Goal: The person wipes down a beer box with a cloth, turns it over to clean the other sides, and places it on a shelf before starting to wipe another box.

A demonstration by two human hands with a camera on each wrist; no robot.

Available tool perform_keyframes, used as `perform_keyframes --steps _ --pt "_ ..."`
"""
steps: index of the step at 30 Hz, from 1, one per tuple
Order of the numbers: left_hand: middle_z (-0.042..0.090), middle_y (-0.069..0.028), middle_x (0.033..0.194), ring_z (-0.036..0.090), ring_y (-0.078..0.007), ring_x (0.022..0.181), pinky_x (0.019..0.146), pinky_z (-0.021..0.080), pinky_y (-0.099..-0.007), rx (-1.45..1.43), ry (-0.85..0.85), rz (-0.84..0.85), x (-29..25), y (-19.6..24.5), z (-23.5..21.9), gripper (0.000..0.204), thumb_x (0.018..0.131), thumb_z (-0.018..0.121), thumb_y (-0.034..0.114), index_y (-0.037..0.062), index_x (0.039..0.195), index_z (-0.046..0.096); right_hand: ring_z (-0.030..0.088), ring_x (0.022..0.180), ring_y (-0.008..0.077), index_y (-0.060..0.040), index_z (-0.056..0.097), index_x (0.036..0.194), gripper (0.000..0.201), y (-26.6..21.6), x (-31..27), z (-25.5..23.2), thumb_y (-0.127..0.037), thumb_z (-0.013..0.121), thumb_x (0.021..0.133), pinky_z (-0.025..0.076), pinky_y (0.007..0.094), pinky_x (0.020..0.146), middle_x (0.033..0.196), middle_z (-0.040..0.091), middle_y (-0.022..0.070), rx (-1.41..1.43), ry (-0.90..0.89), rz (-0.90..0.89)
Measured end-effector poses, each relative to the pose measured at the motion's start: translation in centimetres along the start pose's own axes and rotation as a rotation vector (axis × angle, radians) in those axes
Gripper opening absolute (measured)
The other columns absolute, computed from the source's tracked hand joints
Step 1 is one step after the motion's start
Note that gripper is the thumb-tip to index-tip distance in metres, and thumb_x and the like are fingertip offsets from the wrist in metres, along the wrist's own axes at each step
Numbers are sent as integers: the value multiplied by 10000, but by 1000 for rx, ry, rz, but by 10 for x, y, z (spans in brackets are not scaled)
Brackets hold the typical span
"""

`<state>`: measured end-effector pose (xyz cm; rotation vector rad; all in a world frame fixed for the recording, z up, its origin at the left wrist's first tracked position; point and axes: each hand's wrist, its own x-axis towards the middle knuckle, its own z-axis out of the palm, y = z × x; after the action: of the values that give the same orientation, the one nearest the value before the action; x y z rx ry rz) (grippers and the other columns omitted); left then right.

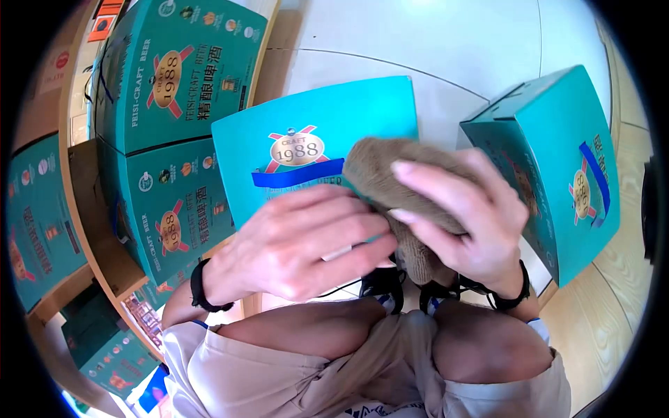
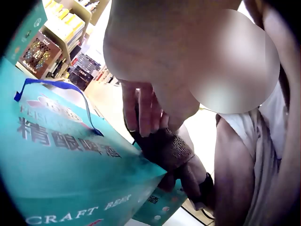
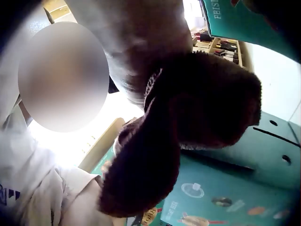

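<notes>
A folded, fuzzy brown cloth (image 1: 411, 174) is held between the hands over the front edge of a teal beer box (image 1: 369, 111). The right hand (image 1: 481, 216) grips it from the right, with fingers spread over its top and the thumb side below. From the left, the left hand (image 1: 300, 240) has its fingers curled at the cloth's near edge, the fingertips partly hidden. In the left wrist view the cloth (image 2: 164, 148) lies under the fingers, beside the box's front corner. A lower part of the cloth (image 3: 141, 165) hangs down in the right wrist view.
The teal box carries a blue strap handle (image 1: 296, 174). Another teal box (image 1: 557, 153) stands on the right. Stacked teal boxes (image 1: 188, 76) fill a wooden shelf (image 1: 90, 209) on the left. The person's knees (image 1: 300, 341) are close below the hands, above a pale tiled floor (image 1: 418, 35).
</notes>
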<state>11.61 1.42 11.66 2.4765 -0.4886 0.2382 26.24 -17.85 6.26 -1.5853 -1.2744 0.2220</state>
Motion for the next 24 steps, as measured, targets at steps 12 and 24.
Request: perform_keyframes --steps 12,24 --pt "719 -86 1067 705 -235 1003 927 585 -413 123 -75 4 -10 -4 3 410 748 766 115 40 1151 770 670 690 193 -123 810 1107 423 -7 20 16 -94 844 686 539 324 543 939 606 69 -264 -133 34" --pt "712 -149 1140 703 -343 1041 901 590 -469 159 -4 -138 -18 -24 -4 409 790 843 116 -7 1162 727 682 692 252 -155 815 1125 411 3 38 19 -86 872 725 570 360 594 1008 650 112 -295 -46 83"
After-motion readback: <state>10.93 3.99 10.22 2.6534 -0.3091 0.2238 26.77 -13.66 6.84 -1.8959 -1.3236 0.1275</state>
